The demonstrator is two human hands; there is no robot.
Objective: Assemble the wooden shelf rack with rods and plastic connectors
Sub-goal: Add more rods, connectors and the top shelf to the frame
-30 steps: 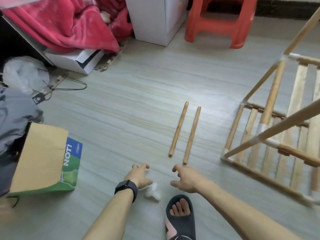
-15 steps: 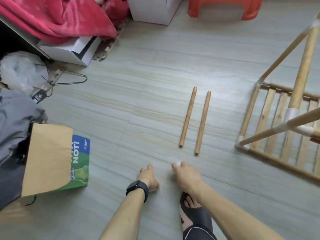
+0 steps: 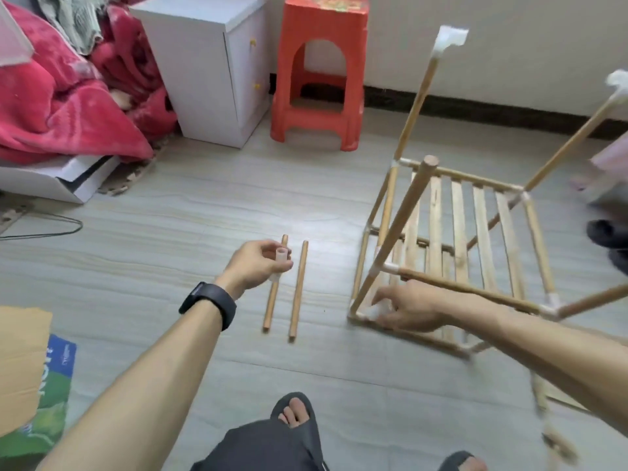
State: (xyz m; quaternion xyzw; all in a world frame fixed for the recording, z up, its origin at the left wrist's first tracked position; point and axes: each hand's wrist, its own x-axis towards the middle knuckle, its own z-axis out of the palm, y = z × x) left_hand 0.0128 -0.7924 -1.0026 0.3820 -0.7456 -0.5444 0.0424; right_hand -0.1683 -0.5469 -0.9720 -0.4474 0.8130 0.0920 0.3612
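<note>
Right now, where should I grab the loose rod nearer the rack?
Pinch the rod near its middle, coming straight down from above. It lies flat on the floor, with a gap to the other rod leaving finger room on both sides; a middle grip should keep it level.

Left hand [image 3: 256, 265] up off floor, pinches white plastic connector [image 3: 280, 258]. Left rod [image 3: 270, 307] and right rod [image 3: 298, 290] lie parallel on floor under it. Right hand [image 3: 407, 309] at wooden rack [image 3: 458, 226] near bottom corner, fingers on corner connector [image 3: 368, 312], grip blurred. Red stool [image 3: 319, 73] behind
</note>
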